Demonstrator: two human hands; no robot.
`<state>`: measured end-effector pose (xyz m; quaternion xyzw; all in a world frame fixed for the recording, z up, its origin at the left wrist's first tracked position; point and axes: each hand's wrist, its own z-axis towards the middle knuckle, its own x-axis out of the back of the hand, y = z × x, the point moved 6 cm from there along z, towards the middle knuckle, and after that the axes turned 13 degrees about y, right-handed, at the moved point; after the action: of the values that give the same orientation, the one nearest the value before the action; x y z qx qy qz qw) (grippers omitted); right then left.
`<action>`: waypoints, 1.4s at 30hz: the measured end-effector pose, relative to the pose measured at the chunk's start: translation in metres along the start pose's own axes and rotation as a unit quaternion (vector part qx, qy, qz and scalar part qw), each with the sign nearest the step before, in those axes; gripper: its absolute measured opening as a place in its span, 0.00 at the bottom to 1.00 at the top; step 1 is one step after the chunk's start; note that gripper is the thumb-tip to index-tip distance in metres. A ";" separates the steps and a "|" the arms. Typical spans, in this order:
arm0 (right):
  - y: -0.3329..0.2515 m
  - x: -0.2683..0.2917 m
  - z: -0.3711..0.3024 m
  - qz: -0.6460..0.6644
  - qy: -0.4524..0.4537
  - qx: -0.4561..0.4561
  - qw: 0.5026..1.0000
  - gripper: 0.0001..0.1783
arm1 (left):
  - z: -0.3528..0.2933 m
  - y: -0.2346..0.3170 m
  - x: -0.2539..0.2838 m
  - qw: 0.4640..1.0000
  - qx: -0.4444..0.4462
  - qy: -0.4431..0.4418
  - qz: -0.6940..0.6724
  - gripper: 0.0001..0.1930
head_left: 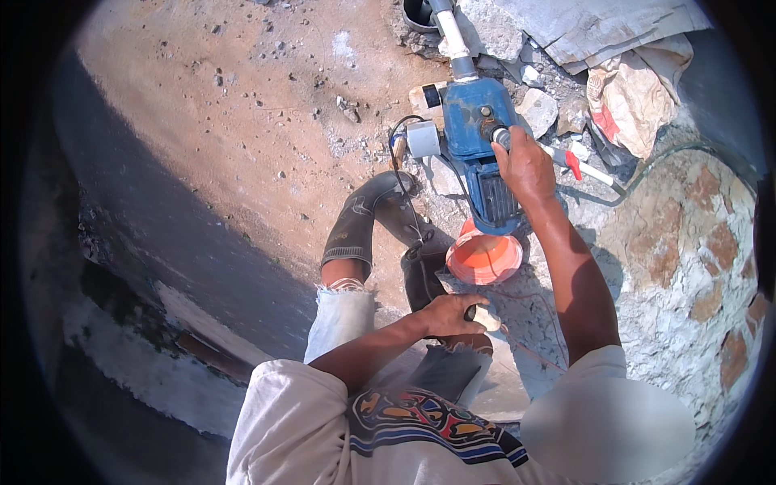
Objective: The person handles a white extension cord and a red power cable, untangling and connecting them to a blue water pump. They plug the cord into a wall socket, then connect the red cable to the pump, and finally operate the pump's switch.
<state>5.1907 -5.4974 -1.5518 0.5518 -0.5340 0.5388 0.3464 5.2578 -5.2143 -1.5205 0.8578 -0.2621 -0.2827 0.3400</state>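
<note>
Clearly heavy, rigid metal, the blue water pump (478,141) at upper centre suits gripping by its body; right hand (525,166) grasps its top fitting, left hand (449,315) clenches a small dark-handled tool (478,315).

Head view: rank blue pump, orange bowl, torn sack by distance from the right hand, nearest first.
From the right hand:
1. Blue pump: under its fingers, touching.
2. Orange bowl: below the pump, toward the person.
3. Torn sack: upper right, on the rubble.

Orange funnel (483,257), crumpled sack (634,97), loose rubble (537,101), stone-and-mortar wall (687,267), sandy ground (242,105), rubber boots (360,222)
</note>
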 end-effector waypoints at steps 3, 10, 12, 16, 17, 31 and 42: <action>-0.004 0.002 0.008 -0.023 -0.019 0.012 0.999 0.18 | 0.014 -0.006 -0.002 0.999 0.018 -0.002 -0.044 0.37; -0.007 0.002 0.018 -0.141 -0.063 -0.061 0.986 0.26 | 0.033 -0.046 0.010 0.988 0.056 0.034 -0.140 0.32; -0.008 0.001 0.018 -0.172 -0.139 -0.109 0.969 0.28 | 0.034 -0.055 0.016 0.979 0.071 0.051 -0.184 0.27; -0.013 0.005 0.004 -0.070 -0.087 0.004 0.994 0.28 | 0.048 -0.088 0.022 0.959 0.137 0.164 -0.185 0.27; -0.009 0.004 0.005 -0.057 -0.072 0.024 0.995 0.27 | 0.050 -0.089 0.029 0.951 0.150 0.193 -0.187 0.27; -0.006 -0.002 0.009 -0.092 -0.001 0.074 0.993 0.27 | 0.051 -0.091 0.042 0.939 0.161 0.239 -0.189 0.30; -0.003 -0.002 0.016 -0.182 -0.181 -0.023 0.966 0.32 | 0.053 -0.092 0.037 0.941 0.161 0.241 -0.176 0.31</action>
<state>5.1975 -5.5111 -1.5563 0.7198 -0.4908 0.3458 0.3486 5.2725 -5.2030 -1.6319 0.9760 -0.0593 -0.0765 0.1951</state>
